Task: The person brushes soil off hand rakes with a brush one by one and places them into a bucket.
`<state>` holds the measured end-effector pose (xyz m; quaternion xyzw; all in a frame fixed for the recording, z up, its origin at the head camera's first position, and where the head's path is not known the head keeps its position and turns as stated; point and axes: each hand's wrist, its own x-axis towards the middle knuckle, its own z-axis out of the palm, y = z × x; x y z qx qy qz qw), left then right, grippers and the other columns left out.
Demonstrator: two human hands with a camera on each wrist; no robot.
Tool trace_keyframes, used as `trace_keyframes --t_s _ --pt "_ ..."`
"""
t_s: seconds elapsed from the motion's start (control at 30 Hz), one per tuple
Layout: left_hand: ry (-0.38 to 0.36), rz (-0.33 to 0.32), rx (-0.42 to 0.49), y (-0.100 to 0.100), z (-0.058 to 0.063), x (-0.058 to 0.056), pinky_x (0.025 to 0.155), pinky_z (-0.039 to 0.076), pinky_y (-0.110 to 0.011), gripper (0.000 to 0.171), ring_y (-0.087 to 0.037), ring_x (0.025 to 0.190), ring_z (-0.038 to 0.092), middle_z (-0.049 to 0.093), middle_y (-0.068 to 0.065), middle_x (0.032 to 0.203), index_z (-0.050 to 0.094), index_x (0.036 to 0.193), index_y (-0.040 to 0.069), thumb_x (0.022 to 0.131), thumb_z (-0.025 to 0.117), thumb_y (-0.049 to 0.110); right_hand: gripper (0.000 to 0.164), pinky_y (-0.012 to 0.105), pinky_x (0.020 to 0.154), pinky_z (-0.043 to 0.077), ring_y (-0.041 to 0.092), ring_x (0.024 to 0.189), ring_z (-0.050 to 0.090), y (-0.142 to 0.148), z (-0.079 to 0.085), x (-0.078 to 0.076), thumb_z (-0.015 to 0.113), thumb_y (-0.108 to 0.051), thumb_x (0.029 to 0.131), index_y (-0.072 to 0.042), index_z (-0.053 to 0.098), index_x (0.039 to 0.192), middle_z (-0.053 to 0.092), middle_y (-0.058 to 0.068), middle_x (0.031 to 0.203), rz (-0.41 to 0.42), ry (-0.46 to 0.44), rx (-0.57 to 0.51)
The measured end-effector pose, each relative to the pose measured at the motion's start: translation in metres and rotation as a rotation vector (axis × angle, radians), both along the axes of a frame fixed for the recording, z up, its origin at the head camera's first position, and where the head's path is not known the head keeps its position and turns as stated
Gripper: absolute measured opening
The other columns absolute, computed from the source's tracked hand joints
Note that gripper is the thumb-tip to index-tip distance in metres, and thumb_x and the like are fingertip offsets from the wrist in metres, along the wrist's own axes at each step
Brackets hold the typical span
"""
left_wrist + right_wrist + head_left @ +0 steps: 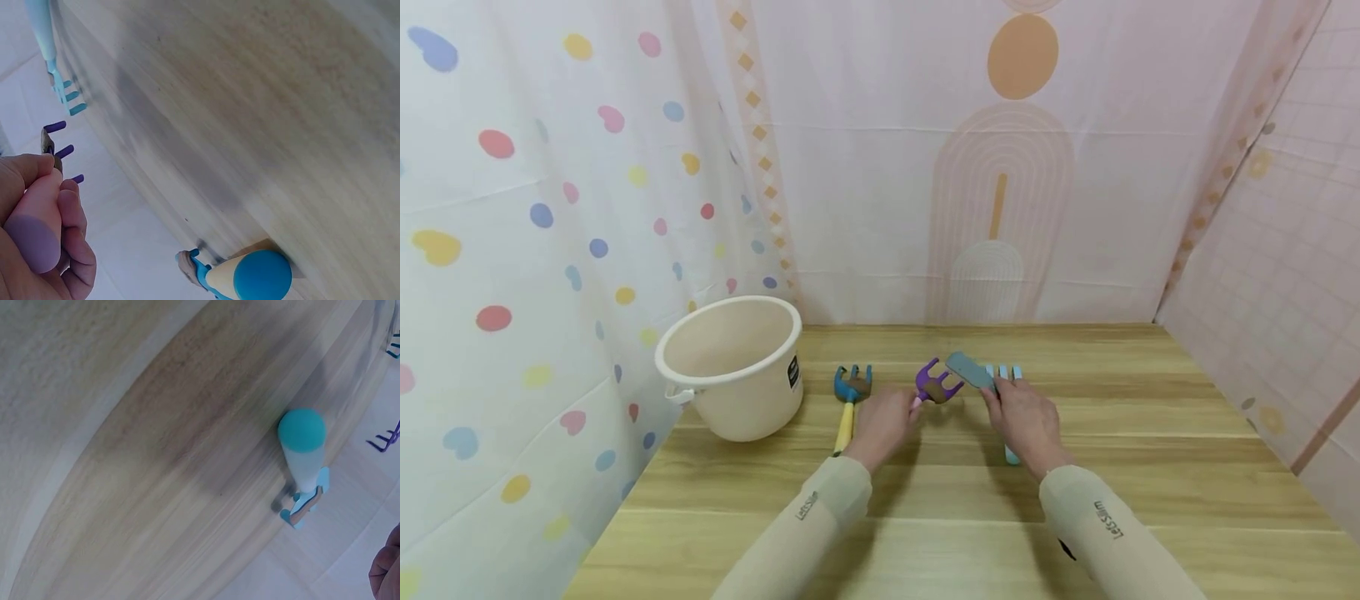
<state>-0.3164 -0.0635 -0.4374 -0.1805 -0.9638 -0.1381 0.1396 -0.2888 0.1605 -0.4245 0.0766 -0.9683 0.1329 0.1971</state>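
Note:
In the head view my left hand (pixel 883 425) grips the pink handle (pixel 40 219) of a small purple hand rake (pixel 934 387) with a brown patch on its head. My right hand (pixel 1026 421) pinches a flat grey-blue strip-like tool (pixel 972 371), its far end close to the purple tines; whether they touch I cannot tell. Beside my left hand lies a blue hand rake (pixel 850 390) with a yellow handle (pixel 845 429). Partly hidden behind my right hand is a light blue hand rake (pixel 303 456). Only a few fingers (pixel 387 569) show in the right wrist view.
A cream bucket (pixel 748 408) with a white rim stands on the left of the wooden table (pixel 955 525). Patterned curtains (pixel 865 192) hang behind the table and along both sides.

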Motion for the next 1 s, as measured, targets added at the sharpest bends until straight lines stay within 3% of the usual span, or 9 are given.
trace_keyframes --t_s 0.1,0.27,0.6,0.8,1.0 --pt "0.011 -0.003 -0.003 -0.001 0.003 0.004 0.047 0.039 -0.028 0.037 -0.012 0.052 0.046 0.047 0.005 0.057 0.05 0.064 0.018 0.097 0.066 0.027 0.035 0.038 0.053 0.048 0.028 0.08 0.065 -0.004 0.001 0.002 0.052 -0.037 0.103 -0.008 0.068 0.111 0.068 0.01 0.093 0.011 0.004 0.006" --pt "0.031 -0.005 -0.015 0.0 0.006 0.009 0.048 0.039 -0.029 0.038 -0.012 0.05 0.046 0.048 0.006 0.056 0.05 0.064 0.018 0.096 0.066 0.028 0.036 0.045 0.055 0.051 0.035 0.091 0.067 -0.013 0.007 0.006 0.052 -0.037 0.103 -0.007 0.067 0.115 0.069 0.016 0.107 0.026 0.004 -0.008" --pt "0.0 -0.007 0.02 -0.001 0.006 0.019 0.045 0.034 -0.027 0.032 -0.011 0.048 0.043 0.046 0.006 0.054 0.058 0.068 0.017 0.098 0.063 0.028 0.033 0.048 0.059 0.053 0.035 0.089 0.068 -0.018 0.006 0.008 0.055 -0.035 0.101 -0.007 0.069 0.11 0.07 0.016 0.102 0.041 -0.009 -0.038" --pt "-0.027 0.028 0.054 -0.003 0.006 0.018 0.047 0.038 -0.029 0.023 -0.012 0.051 0.048 0.051 0.007 0.059 0.071 0.082 0.017 0.098 0.063 0.032 0.028 0.045 0.054 0.05 0.031 0.075 0.067 -0.012 0.003 0.008 0.058 -0.033 0.1 -0.008 0.07 0.104 0.069 0.013 0.097 0.053 -0.029 -0.06" --pt "-0.079 0.054 0.15 -0.007 0.007 0.018 0.05 0.041 -0.028 0.024 -0.011 0.056 0.052 0.06 0.005 0.069 0.077 0.1 0.012 0.096 0.064 0.032 0.027 0.037 0.048 0.044 0.019 0.06 0.056 -0.01 0.002 0.008 0.058 -0.034 0.1 -0.009 0.069 0.098 0.065 0.009 0.089 0.058 -0.043 -0.076"
